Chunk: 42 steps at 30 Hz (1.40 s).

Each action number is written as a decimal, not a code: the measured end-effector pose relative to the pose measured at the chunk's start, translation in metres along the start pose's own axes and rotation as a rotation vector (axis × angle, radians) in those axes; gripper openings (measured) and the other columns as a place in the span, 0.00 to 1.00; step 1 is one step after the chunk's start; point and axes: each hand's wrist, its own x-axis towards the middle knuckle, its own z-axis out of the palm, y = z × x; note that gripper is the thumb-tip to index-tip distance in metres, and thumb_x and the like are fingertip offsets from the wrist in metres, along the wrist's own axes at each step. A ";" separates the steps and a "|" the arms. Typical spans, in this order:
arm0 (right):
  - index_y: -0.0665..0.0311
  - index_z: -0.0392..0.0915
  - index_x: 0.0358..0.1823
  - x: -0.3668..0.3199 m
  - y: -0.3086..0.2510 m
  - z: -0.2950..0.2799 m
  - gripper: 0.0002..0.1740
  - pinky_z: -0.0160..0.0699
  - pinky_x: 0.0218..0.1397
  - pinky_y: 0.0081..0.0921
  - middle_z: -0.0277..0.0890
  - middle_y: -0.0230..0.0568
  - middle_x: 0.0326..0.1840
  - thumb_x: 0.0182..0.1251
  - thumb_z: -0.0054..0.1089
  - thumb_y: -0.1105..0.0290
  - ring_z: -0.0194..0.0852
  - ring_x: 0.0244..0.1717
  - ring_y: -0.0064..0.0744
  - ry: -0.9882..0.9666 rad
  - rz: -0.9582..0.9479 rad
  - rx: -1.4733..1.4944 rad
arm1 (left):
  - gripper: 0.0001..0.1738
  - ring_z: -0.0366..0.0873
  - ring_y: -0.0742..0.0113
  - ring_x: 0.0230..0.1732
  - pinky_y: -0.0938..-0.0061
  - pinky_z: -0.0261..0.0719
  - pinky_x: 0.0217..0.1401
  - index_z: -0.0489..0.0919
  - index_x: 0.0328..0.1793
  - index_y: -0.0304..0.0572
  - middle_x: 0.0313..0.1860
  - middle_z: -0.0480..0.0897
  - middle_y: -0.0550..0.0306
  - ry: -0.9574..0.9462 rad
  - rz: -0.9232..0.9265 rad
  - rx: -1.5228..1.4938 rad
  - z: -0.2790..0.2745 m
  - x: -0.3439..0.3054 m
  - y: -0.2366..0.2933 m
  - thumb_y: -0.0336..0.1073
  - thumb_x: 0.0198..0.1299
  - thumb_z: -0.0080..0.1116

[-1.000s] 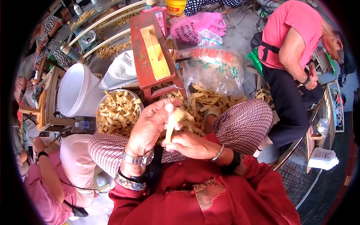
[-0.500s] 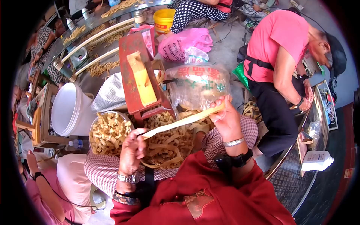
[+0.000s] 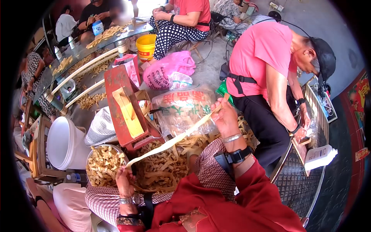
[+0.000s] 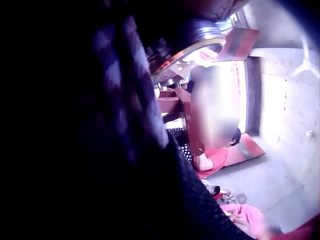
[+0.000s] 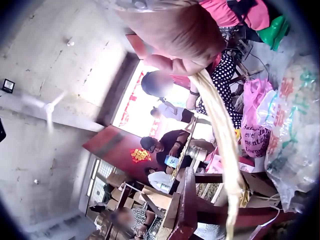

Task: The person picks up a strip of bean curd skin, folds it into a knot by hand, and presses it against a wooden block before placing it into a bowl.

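Note:
A long pale yellow strip (image 3: 170,142) stretches slantwise between both hands above the lap. Its lower left end is pinched by my left hand (image 3: 125,181), beside a bowl of folded yellow pieces (image 3: 103,164). My right hand (image 3: 226,119) grips the upper right end, in front of the clear plastic sack. In the right wrist view the strip (image 5: 225,135) hangs from the curled fingers of my right hand (image 5: 175,37). Loose strips (image 3: 160,170) lie in a heap below. The left wrist view shows mostly dark cloth and a watch, with the fingers hidden.
A red wooden bench (image 3: 112,83) bearing a yellow block (image 3: 127,114) stands ahead. A white bucket (image 3: 63,143) is at the left, a clear sack (image 3: 185,104) and a pink bag (image 3: 170,69) beyond. A person in pink (image 3: 262,58) sits at the right, near a white bottle (image 3: 320,156).
The hands, close together a second ago, have moved apart with the strip drawn out between them. The head view has shifted, showing more people at the far table.

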 end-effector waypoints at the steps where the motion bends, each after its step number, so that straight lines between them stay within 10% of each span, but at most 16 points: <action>1: 0.58 0.68 0.39 -0.002 0.000 0.004 0.09 0.64 0.25 0.22 0.67 0.30 0.29 0.74 0.44 0.62 0.71 0.34 0.31 -0.022 -0.008 -0.025 | 0.08 0.69 0.78 0.26 0.81 0.71 0.29 0.76 0.44 0.43 0.29 0.76 0.66 0.005 0.016 0.075 0.004 -0.004 0.001 0.32 0.67 0.45; 5: 0.58 0.69 0.41 -0.029 0.000 0.030 0.10 0.64 0.26 0.21 0.66 0.30 0.29 0.73 0.45 0.59 0.71 0.33 0.30 -0.131 0.014 -0.092 | 0.15 0.74 0.72 0.39 0.78 0.73 0.42 0.74 0.55 0.34 0.38 0.80 0.61 -0.061 0.223 0.347 0.026 -0.013 -0.010 0.32 0.64 0.48; 9: 0.59 0.69 0.40 -0.075 0.049 0.046 0.17 0.66 0.25 0.19 0.64 0.29 0.24 0.72 0.44 0.52 0.69 0.27 0.25 -0.374 0.201 -0.028 | 0.28 0.84 0.52 0.40 0.66 0.83 0.47 0.70 0.56 0.27 0.44 0.82 0.38 -0.659 -0.180 0.194 0.085 -0.043 0.007 0.50 0.72 0.38; 12: 0.62 0.69 0.42 -0.117 0.085 0.055 0.18 0.69 0.25 0.18 0.65 0.30 0.24 0.72 0.45 0.52 0.69 0.25 0.24 -0.496 0.315 -0.149 | 0.26 0.82 0.54 0.39 0.66 0.84 0.40 0.69 0.56 0.31 0.42 0.82 0.43 -0.747 -0.438 -0.064 0.121 -0.055 0.013 0.50 0.73 0.33; 19: 0.62 0.69 0.45 -0.138 0.108 0.042 0.16 0.76 0.28 0.19 0.69 0.32 0.32 0.73 0.45 0.56 0.74 0.36 0.28 -0.524 0.591 -0.116 | 0.18 0.73 0.69 0.25 0.77 0.73 0.29 0.72 0.49 0.33 0.28 0.76 0.59 -0.577 -0.299 -0.259 0.108 -0.034 0.019 0.42 0.72 0.38; 29: 0.67 0.72 0.49 -0.123 0.132 0.043 0.12 0.71 0.43 0.28 0.72 0.40 0.35 0.71 0.46 0.69 0.72 0.37 0.32 -0.491 -0.378 -0.980 | 0.11 0.59 0.78 0.22 0.82 0.56 0.25 0.69 0.25 0.43 0.19 0.65 0.67 -0.687 -0.166 0.093 0.104 -0.053 0.038 0.33 0.61 0.45; 33: 0.66 0.71 0.43 -0.129 0.144 0.044 0.10 0.70 0.37 0.27 0.69 0.40 0.30 0.69 0.45 0.67 0.69 0.31 0.31 -0.425 -0.103 -0.897 | 0.09 0.65 0.76 0.25 0.82 0.62 0.29 0.72 0.28 0.39 0.23 0.70 0.64 -0.876 -0.067 0.305 0.103 -0.064 0.057 0.33 0.61 0.49; 37: 0.67 0.74 0.37 -0.125 0.136 0.049 0.13 0.70 0.35 0.27 0.72 0.44 0.26 0.69 0.44 0.65 0.70 0.29 0.31 -0.561 0.011 -1.046 | 0.05 0.74 0.56 0.40 0.70 0.73 0.45 0.74 0.35 0.34 0.39 0.74 0.49 -0.549 0.956 0.811 0.099 -0.076 0.064 0.29 0.58 0.58; 42: 0.68 0.74 0.34 -0.118 0.142 0.045 0.15 0.73 0.40 0.29 0.74 0.39 0.31 0.69 0.42 0.65 0.73 0.34 0.31 -0.810 0.065 -0.998 | 0.10 0.76 0.39 0.45 0.59 0.77 0.44 0.73 0.41 0.33 0.53 0.73 0.40 -0.439 1.173 0.958 0.093 -0.085 0.065 0.24 0.52 0.59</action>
